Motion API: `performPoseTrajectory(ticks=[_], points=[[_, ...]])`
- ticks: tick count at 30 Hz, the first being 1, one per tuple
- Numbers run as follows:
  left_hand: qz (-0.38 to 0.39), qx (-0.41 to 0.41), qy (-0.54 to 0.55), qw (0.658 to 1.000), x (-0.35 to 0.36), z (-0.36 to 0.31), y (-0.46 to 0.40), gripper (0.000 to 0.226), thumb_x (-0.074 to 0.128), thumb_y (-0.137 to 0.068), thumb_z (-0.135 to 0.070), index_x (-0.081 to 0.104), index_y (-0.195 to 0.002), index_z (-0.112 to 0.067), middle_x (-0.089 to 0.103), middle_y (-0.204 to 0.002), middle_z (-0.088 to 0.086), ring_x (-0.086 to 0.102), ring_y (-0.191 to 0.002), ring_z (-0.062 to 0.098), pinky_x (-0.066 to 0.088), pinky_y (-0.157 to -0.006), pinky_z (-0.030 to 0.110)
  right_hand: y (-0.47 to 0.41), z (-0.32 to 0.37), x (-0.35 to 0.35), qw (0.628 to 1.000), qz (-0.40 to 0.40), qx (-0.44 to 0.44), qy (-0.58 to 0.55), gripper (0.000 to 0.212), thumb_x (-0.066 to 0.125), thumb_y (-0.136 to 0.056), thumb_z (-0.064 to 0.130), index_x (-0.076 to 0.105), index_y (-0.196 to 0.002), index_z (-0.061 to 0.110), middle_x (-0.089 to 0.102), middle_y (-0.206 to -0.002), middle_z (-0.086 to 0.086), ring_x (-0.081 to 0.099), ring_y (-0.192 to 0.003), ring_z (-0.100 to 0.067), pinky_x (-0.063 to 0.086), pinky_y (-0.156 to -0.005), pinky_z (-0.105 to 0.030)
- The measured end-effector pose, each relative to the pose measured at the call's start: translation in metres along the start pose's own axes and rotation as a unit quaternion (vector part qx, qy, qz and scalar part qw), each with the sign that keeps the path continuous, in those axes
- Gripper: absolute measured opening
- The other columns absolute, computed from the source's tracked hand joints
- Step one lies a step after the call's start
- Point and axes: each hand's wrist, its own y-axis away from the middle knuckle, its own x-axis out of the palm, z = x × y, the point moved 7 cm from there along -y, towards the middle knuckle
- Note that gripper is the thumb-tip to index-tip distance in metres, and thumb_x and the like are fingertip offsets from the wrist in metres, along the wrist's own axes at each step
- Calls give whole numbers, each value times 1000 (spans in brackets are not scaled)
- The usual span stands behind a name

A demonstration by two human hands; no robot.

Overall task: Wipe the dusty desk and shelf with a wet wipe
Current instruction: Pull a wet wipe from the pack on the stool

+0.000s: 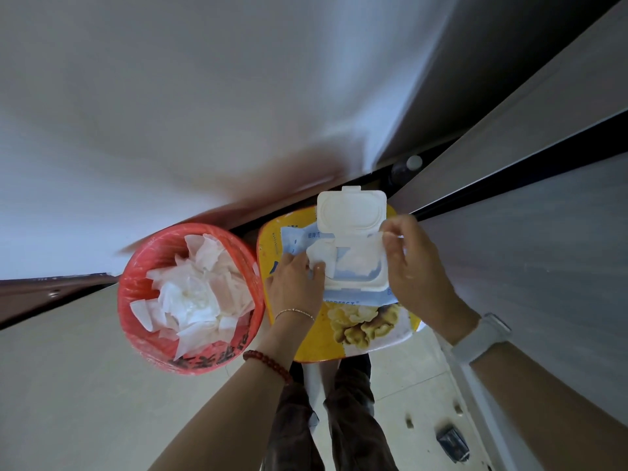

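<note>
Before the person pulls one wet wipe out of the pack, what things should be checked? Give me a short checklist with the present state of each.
1. Flip lid of the wet wipe pack open: ok.
2. Left hand steadies the pack: ok.
3. Right hand pinches the wipe at its edge: ok.
4. Only one wipe comes out: cannot tell.
5. Pack rests flat on the yellow stool: ok.
6. Red waste bin beside the stool has room: not ok, nearly full of used wipes.
</note>
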Motion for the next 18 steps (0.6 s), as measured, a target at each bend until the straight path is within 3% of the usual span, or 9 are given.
performPoseTrajectory(ticks=[4,5,6,8,11,13,15,18], points=[[59,-23,36,997,-13,-6,11,24,51,-88,-33,55,-69,-18,56,-97,8,56,-94,30,45,-86,44,-13,52,-48,997,-29,-1,-72,10,36,-88,27,42,-83,22,47,-76,13,46,-68,9,36,-62,-6],[66,-25,62,996,-21,-11,17,19,54,-87,-36,62,-84,-19,57,-109,7,56,-102,28,45,-90,46,-14,67,-58,996,-26,-3,-80,9,36,-87,25,41,-80,26,46,-74,12,45,-66,7,36,-61,-7],[72,-28,92,993,-32,-19,26,28,58,-85,-38,62,-104,-18,54,-120,8,54,-109,27,44,-93,46,-15,82,-66,996,-20,-8,-82,10,35,-87,24,40,-79,28,45,-72,11,45,-65,5,36,-59,-8],[66,-19,144,987,-58,-35,43,50,62,-83,-33,49,-126,-12,45,-132,12,48,-117,28,41,-98,43,-13,111,-77,997,4,-24,-73,10,35,-88,23,41,-80,25,43,-70,10,45,-65,4,35,-59,-8],[30,28,204,978,-120,-70,74,60,65,-83,-20,37,-135,-11,36,-138,14,41,-124,28,37,-102,39,-6,163,-97,997,45,-57,-28,11,36,-92,23,42,-86,16,46,-71,4,46,-65,-1,36,-58,-13],[20,77,230,970,-163,-92,98,68,66,-81,-14,30,-138,-14,32,-142,12,36,-128,27,35,-104,41,1,199,-109,996,60,-69,-1,10,38,-96,20,43,-89,15,50,-75,0,47,-65,-8,41,-63,-26],[22,139,237,961,-207,-109,128,76,68,-79,-13,23,-141,-16,28,-144,6,31,-132,22,34,-107,44,11,240,-119,995,75,-71,11,8,39,-97,18,43,-90,18,50,-74,8,48,-67,-12,41,-66,-33],[36,198,258,945,-253,-121,176,86,73,-74,-18,19,-140,-24,29,-141,-5,29,-133,13,34,-107,35,31,298,-124,992,81,-99,-14,9,39,-95,24,43,-87,20,49,-72,14,48,-66,2,37,-60,-17]])
